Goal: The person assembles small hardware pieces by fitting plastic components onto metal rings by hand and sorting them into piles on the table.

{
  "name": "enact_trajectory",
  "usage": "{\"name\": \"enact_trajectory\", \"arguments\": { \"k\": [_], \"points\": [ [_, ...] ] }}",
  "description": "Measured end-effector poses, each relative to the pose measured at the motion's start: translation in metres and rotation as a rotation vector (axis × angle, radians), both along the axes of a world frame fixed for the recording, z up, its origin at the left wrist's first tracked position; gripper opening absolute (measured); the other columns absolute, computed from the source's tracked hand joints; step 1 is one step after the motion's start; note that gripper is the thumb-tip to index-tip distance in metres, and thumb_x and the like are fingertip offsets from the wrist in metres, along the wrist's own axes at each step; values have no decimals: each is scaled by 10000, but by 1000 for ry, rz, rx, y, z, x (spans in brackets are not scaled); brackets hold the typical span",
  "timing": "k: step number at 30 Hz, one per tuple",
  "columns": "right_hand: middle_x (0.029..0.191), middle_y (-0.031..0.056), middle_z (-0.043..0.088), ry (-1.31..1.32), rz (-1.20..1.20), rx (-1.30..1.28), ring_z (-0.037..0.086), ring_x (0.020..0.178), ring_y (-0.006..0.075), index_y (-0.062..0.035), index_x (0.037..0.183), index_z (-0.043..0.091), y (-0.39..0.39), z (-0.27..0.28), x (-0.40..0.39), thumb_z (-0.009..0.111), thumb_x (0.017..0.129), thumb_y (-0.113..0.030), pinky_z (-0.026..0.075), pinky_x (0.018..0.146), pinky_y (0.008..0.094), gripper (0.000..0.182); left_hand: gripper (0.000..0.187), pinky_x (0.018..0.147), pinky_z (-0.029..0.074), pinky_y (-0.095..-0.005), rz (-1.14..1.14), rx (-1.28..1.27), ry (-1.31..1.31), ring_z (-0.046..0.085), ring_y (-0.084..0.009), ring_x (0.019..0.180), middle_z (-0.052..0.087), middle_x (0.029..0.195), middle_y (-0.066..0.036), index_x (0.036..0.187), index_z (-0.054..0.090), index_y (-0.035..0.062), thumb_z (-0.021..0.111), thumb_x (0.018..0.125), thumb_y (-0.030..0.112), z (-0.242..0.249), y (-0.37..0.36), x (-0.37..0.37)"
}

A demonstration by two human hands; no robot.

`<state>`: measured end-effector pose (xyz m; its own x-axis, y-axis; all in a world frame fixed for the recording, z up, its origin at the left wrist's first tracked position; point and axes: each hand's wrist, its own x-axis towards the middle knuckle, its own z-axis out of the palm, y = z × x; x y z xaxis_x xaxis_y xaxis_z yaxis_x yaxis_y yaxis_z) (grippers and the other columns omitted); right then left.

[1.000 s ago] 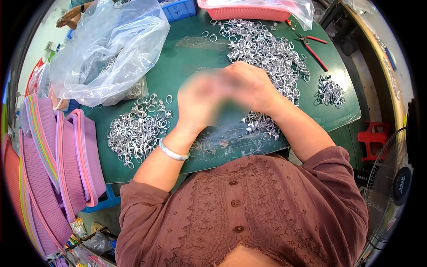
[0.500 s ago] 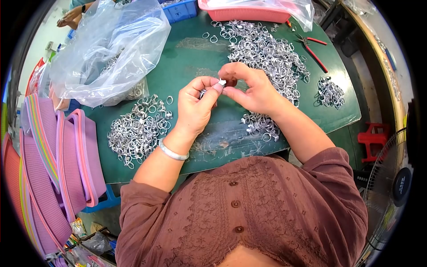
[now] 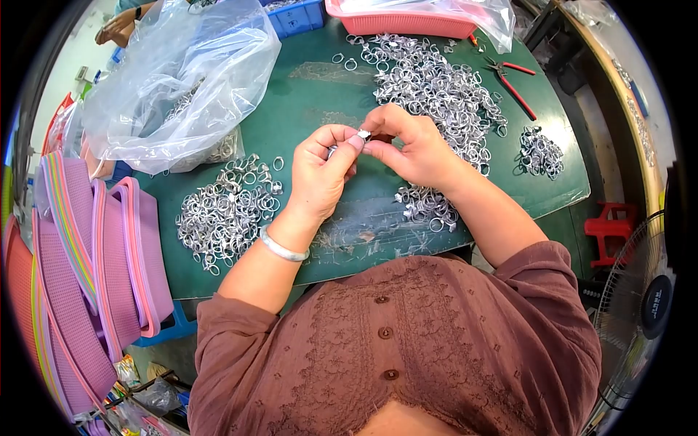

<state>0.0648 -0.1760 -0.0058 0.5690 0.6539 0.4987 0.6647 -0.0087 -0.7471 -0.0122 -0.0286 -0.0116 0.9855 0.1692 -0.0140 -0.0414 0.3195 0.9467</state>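
Above the middle of the table, my left hand [image 3: 320, 171] pinches a small silver ring [image 3: 364, 135] between thumb and fingertips. Another bit of silver metal shows within its curled fingers, mostly hidden. My right hand [image 3: 414, 149] meets it from the other side, its index finger and thumb closed at the same ring. Beneath and behind the right hand spreads a big heap of silver rings [image 3: 429, 80]. A second pile of rings [image 3: 222, 214] lies left of my left forearm, and a smaller pile [image 3: 540, 152] sits at the right.
Red-handled pliers [image 3: 515, 87] lie at the table's [image 3: 305, 98] back right. A pink basket [image 3: 407, 26] and a blue bin [image 3: 297, 18] stand at the back. A clear plastic bag [image 3: 182, 87] holds rings. Purple baskets [image 3: 142, 254] lean at left; another person's hand [image 3: 116, 30] shows far left.
Almost nothing differs. My right fingers have shifted slightly at the ring, while the left hand keeps its pinch.
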Motion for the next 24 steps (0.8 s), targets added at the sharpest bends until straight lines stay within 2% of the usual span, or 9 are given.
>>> {"name": "enact_trajectory", "arguments": {
  "k": [3,6,13,15,19,24],
  "points": [
    [820,65,612,66,-4,-48,633,762,147,-14,920,504,-2,3,-1,642,765,-12,502,692,256,207,47,467,325,-177,-4,-8,3,453,-47,534,541,671,26,864,577,61,571,849,105,0,0,0],
    [749,112,622,14,0,22,642,691,242,-51,926,486,1,0,-1,620,781,-58,498,605,293,197,45,467,326,-177,-3,-13,14,455,-48,535,542,672,25,862,577,61,571,848,103,1,1,0],
    [775,113,619,-13,6,-14,636,705,239,-48,925,509,0,1,0,624,774,-56,492,613,297,190,47,471,339,-173,-3,-5,44,463,-45,542,548,676,26,865,584,63,578,840,102,-3,-1,1],
    [777,112,612,-17,5,-17,629,692,229,-50,927,516,0,1,-1,628,774,-59,489,612,294,190,59,477,353,-171,32,63,28,458,-43,541,542,670,26,874,592,63,584,837,108,-2,-2,1],
    [738,75,590,-18,-21,-30,594,644,172,-36,906,521,3,-1,-1,642,765,-39,476,605,273,186,62,489,387,-177,5,78,-42,478,-44,552,551,687,21,871,595,52,572,828,90,-8,-1,3],
    [736,69,574,-28,-73,-27,581,639,151,-26,874,511,3,6,-5,642,753,-1,463,594,259,180,59,475,371,-172,-38,11,-27,465,-37,544,552,689,22,835,595,44,562,806,83,-4,-1,8]
  ]
}}
